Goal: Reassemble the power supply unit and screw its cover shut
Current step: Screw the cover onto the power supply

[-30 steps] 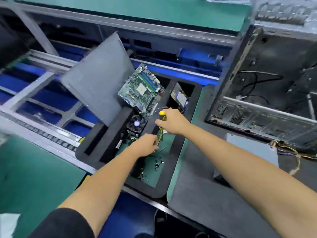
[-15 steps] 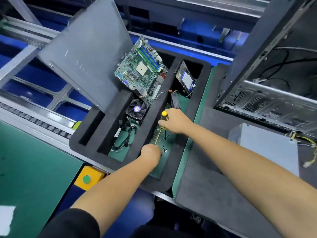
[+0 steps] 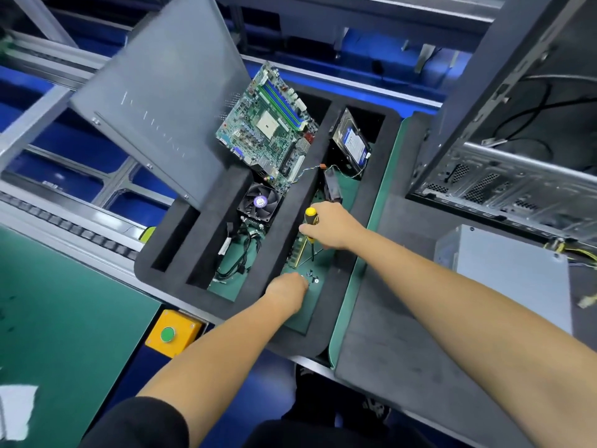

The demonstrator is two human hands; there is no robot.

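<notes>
Fingers of the left hand were curled down over the loose screws on the green floor of the tray; whether a screw was actually pinched could not be told. The right hand was wrapped round the screwdriver, whose yellow cap pointed up and whose shaft ran steeply down into the same compartment, tip near the screws. The PSU was seen on the grey worktop to the right, well apart from both hands, its long axis judged to run away from the viewer, its cable end towards the open case. A small screw could be dropped or flicked aside by the tip, and the wrong kind could be picked from the mixed pile.
</notes>
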